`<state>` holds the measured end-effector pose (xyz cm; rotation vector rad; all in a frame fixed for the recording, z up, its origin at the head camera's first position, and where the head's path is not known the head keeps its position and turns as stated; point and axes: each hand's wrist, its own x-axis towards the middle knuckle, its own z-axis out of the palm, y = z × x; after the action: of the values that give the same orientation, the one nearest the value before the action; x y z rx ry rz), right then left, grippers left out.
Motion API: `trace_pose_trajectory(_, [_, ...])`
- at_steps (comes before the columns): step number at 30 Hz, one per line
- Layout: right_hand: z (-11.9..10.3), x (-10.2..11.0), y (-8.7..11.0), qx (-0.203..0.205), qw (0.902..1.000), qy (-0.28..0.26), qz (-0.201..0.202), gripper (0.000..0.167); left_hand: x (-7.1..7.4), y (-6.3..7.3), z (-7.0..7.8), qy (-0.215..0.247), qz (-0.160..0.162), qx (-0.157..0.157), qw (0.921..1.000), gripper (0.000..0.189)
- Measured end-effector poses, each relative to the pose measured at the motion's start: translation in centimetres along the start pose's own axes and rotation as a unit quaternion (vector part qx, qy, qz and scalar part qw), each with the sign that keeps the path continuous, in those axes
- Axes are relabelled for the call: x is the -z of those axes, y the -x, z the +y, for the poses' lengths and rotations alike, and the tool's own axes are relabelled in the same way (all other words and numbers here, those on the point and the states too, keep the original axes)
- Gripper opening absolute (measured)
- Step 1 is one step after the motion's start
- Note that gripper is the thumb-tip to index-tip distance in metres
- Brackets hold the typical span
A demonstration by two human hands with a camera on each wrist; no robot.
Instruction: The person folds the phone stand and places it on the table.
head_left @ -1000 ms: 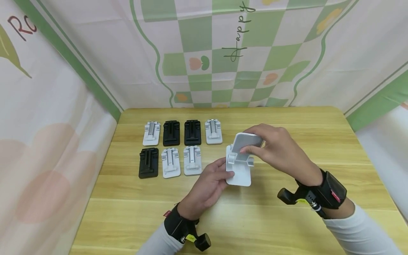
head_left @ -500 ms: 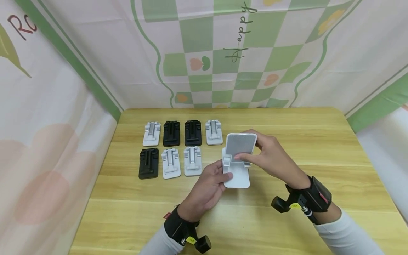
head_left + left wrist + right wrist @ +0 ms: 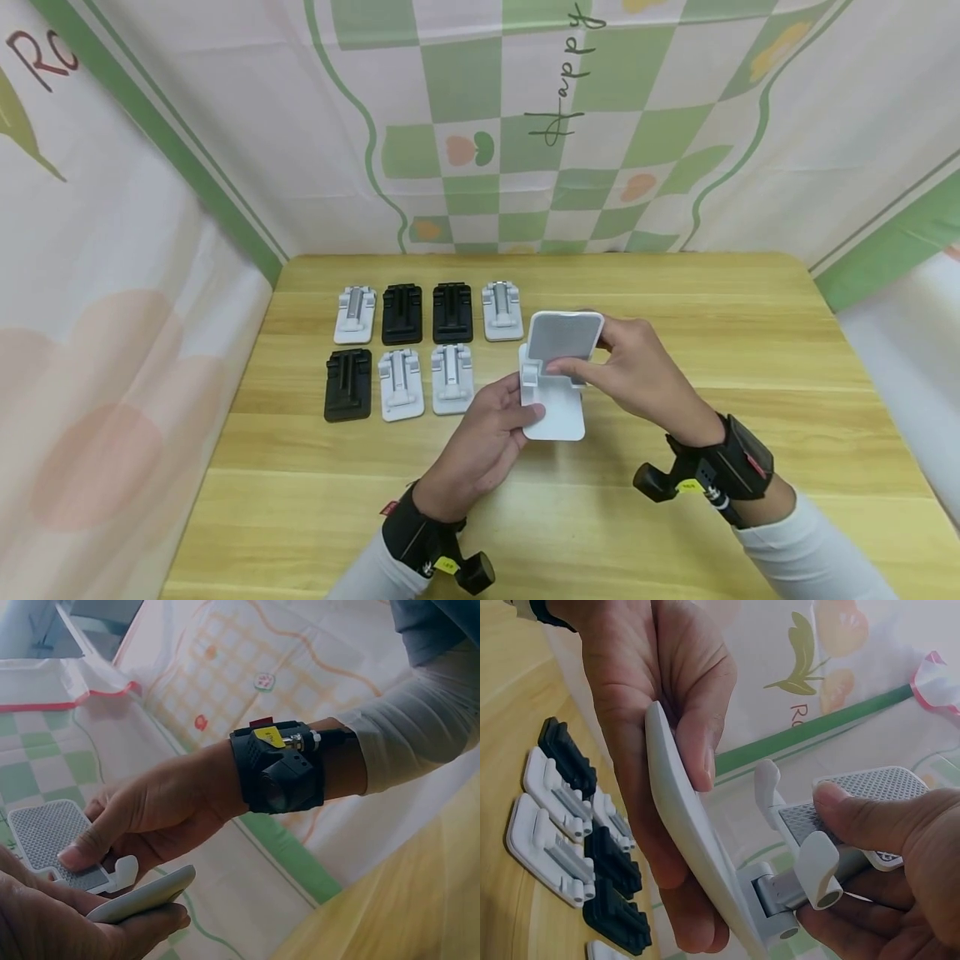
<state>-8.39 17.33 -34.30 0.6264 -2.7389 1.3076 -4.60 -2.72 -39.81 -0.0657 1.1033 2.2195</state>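
A white folding phone stand (image 3: 558,421) is held above the table, unfolded, its grey-padded plate (image 3: 566,336) raised from the base. My left hand (image 3: 483,437) grips the base by its left edge, thumb on top and fingers underneath. With thumb on the padded face and fingers behind, my right hand (image 3: 637,375) pinches the plate. In the right wrist view the hinged arm (image 3: 776,892) joins the base (image 3: 694,832) to the plate, and two small hooks stick out at the plate's lower end. The left wrist view shows the textured pad (image 3: 52,832) beneath the right thumb.
Left of the hands, folded phone stands lie in two rows on the wooden table (image 3: 675,533). White ones (image 3: 502,312) and black ones (image 3: 348,385) are mixed. A patterned curtain (image 3: 525,200) hangs behind the table's far edge.
Over the last second my right hand has moved left and slightly down, turning the padded plate to face me more squarely. The stand has shifted slightly left. My left hand keeps its grip.
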Motion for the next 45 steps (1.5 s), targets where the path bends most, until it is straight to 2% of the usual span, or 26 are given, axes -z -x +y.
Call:
trace_pose_trajectory(8, [0.2, -0.2, 0.0, 0.016, 0.9997, 0.014, 0.01, 0.033, -0.1, 0.1, -0.1, 0.002, 0.004, -0.001, 1.0, 0.057])
trace_pose_trajectory(17, [0.6, -0.8, -0.2, 0.047, 0.9979, 0.012, 0.043, 0.036, -0.1, 0.1, 0.0, -0.001, -0.003, -0.005, 1.0, 0.057])
trace_pose_trajectory(25, [0.9, -1.2, -0.3, 0.053, 0.9962, 0.012, 0.068, 0.04, -0.1, 0.3, 0.0, -0.006, -0.009, -0.005, 0.9999, 0.058])
trace_pose_trajectory(32, [1.1, -1.6, -0.4, 0.078, 0.9934, -0.003, 0.084, 0.039, -0.2, 0.3, -0.1, -0.008, -0.009, -0.007, 0.9999, 0.059])
trace_pose_trajectory(45, [1.2, -1.8, -0.5, 0.097, 0.9893, 0.016, 0.107, 0.038, -0.2, 0.3, -0.3, -0.008, -0.007, -0.018, 0.9998, 0.058])
